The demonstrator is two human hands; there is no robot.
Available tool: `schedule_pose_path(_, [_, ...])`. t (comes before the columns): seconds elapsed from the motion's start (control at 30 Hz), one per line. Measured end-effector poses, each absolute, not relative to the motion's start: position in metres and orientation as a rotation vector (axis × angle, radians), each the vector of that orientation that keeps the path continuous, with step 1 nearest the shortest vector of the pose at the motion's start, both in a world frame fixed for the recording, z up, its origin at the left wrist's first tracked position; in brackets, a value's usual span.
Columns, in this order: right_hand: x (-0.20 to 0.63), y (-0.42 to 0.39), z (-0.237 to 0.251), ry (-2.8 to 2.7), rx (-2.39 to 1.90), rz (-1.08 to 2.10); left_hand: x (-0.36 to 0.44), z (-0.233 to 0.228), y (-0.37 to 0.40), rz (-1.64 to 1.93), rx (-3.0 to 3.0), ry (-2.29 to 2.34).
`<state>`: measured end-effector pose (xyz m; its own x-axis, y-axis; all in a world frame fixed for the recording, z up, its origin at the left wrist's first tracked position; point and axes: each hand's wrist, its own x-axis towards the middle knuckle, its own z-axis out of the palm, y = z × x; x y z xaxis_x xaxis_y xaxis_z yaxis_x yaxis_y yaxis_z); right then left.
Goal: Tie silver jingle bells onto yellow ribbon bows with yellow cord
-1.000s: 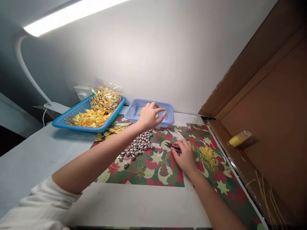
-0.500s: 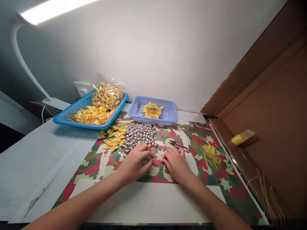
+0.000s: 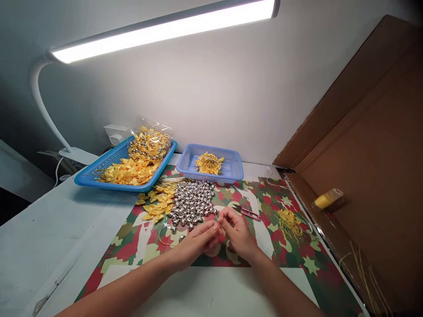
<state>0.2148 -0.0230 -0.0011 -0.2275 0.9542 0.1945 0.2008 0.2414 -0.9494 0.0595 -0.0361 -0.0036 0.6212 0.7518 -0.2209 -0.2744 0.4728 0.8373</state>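
We bring our left hand (image 3: 194, 244) and right hand (image 3: 237, 233) together, fingertips pinched on something too small to identify, just near of the silver bells (image 3: 192, 203) heaped within reach on the worktop (image 3: 39, 237).

Illumination: one long white LED bar lamp (image 3: 165, 31) on a curved neck, far overhead, blown out to pure white. It lights the pale wall and the white bench (image 3: 39, 237) evenly; far left and upper corners fall dim. Soft shadow lies under the large blue plastic tray (image 3: 99, 178). Wide-angle bending at edges; focus acceptable.
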Motion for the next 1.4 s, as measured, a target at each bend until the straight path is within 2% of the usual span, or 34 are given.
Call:
schedule_pose_path(0.2, [0.231,-0.020,0.000,-1.569,-1.188,0.947,0.047,-0.001,-0.034,0.736,0.902,0.715])
schedule_pose_path(0.33, [0.236,-0.023,0.012,-1.801,-1.116,0.713,0.046,0.003,-0.037,0.729,0.953,0.731])
schedule_pose_path(0.53, [0.230,-0.028,0.013,-2.003,-1.019,0.570,0.044,0.001,-0.038,0.709,0.981,0.706])
schedule_pose_path(0.77, [0.228,-0.035,0.004,-1.965,-1.027,0.398,0.047,-0.004,-0.034,0.784,0.725,0.686])
schedule_pose_path(0.93, [0.226,-0.045,0.001,-2.126,-0.962,0.200,0.049,-0.003,-0.030,0.941,0.583,0.848])
schedule_pose_path(1.17, [0.231,-0.047,0.007,-2.186,-0.887,-0.080,0.044,0.000,-0.035,0.767,1.126,0.998])
schedule_pose_path(1.27, [0.232,-0.045,0.003,-2.224,-0.944,-0.057,0.042,0.004,-0.036,0.630,1.218,1.007])
schedule_pose_path(1.4, [0.228,-0.042,0.000,-2.163,-1.032,0.278,0.041,0.008,-0.033,0.603,1.219,0.971])
